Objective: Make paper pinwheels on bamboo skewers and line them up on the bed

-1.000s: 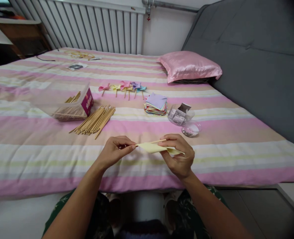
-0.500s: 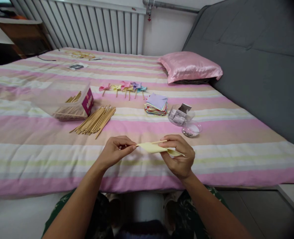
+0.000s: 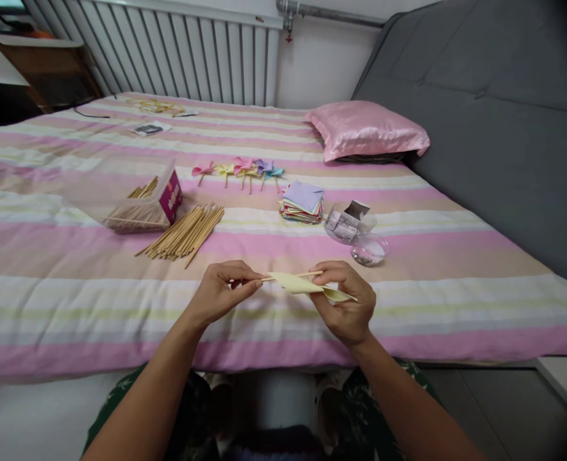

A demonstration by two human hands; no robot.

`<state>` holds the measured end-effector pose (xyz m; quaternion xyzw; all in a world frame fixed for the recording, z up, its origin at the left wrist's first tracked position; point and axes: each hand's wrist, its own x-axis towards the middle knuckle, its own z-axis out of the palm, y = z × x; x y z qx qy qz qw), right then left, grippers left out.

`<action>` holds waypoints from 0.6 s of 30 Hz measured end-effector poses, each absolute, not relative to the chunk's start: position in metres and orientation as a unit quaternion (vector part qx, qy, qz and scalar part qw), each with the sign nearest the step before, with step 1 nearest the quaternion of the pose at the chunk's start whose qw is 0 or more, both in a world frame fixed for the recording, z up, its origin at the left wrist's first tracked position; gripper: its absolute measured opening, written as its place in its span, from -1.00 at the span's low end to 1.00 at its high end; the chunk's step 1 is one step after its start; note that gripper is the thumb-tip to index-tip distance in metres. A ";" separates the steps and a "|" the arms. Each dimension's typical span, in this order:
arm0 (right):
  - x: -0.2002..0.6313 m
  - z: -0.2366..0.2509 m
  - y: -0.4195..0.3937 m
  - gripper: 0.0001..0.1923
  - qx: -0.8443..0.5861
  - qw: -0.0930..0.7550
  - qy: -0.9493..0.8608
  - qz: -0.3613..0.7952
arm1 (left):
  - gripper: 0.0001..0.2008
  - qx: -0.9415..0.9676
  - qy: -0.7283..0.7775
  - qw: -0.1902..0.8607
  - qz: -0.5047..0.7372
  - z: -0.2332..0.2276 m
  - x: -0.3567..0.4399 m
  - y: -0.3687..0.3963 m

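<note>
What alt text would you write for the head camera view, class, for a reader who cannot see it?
Two bare hands hold a folded pale yellow paper and a thin wooden stick above a striped bed: left hand pinching the stick's end, right hand gripping the paper. Beyond lie loose sticks, coloured paper squares and finished pinwheels.

A folded pale-yellow paper piece [image 3: 298, 283] is held roughly level just above the striped bedspread. A thin wooden stick [image 3: 290, 276] is laid along its upper edge, touching it.
</note>
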<state>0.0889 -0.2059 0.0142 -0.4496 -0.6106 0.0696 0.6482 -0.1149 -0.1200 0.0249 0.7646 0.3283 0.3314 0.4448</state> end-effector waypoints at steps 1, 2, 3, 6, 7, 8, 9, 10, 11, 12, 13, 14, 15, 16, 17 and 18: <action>0.088 0.014 -0.206 -0.79 -0.449 0.655 -0.602 0.080 | -0.88 0.764 0.330 0.443 0.332 0.025 -0.115 -0.120; 0.087 0.014 -0.206 -0.77 -0.447 0.663 -0.594 0.089 | -0.88 0.765 0.332 0.441 0.333 0.025 -0.115 -0.120; 0.087 0.014 -0.206 -0.75 -0.446 0.669 -0.587 0.093 | -0.88 0.765 0.334 0.438 0.333 0.026 -0.115 -0.120; 0.085 0.014 -0.206 -0.70 -0.456 0.674 -0.575 0.081 | -0.85 0.768 0.336 0.436 0.327 0.027 -0.115 -0.121; 0.085 0.014 -0.206 -0.69 -0.468 0.670 -0.572 0.072 | -0.83 0.768 0.336 0.437 0.326 0.028 -0.115 -0.122; 0.085 0.014 -0.206 -0.69 -0.481 0.663 -0.570 0.064 | -0.83 0.767 0.337 0.438 0.324 0.028 -0.115 -0.122; 0.086 0.013 -0.206 -0.69 -0.494 0.655 -0.569 0.059 | -0.82 0.766 0.339 0.440 0.323 0.028 -0.114 -0.122; 0.086 0.012 -0.206 -0.70 -0.505 0.647 -0.569 0.057 | -0.82 0.765 0.341 0.441 0.323 0.028 -0.114 -0.122; 0.087 0.011 -0.206 -0.71 -0.513 0.641 -0.569 0.057 | -0.82 0.763 0.343 0.442 0.323 0.028 -0.114 -0.122; 0.088 0.010 -0.205 -0.73 -0.518 0.636 -0.570 0.060 | -0.82 0.762 0.345 0.442 0.324 0.028 -0.114 -0.122; 0.088 0.009 -0.205 -0.74 -0.521 0.632 -0.571 0.064 | -0.82 0.761 0.346 0.443 0.324 0.028 -0.114 -0.122; 0.089 0.009 -0.205 -0.75 -0.523 0.628 -0.572 0.068 | -0.82 0.759 0.348 0.443 0.325 0.028 -0.114 -0.121; 0.090 0.009 -0.204 -0.77 -0.525 0.624 -0.574 0.072 | -0.82 0.759 0.349 0.443 0.327 0.028 -0.114 -0.121; 0.090 0.009 -0.204 -0.78 -0.526 0.621 -0.576 0.074 | -0.82 0.758 0.350 0.442 0.327 0.028 -0.114 -0.121; 0.090 0.009 -0.204 -0.79 -0.527 0.619 -0.578 0.075 | -0.83 0.758 0.351 0.441 0.328 0.028 -0.114 -0.121; 0.090 0.010 -0.204 -0.79 -0.527 0.617 -0.579 0.074 | -0.83 0.758 0.351 0.440 0.329 0.028 -0.114 -0.121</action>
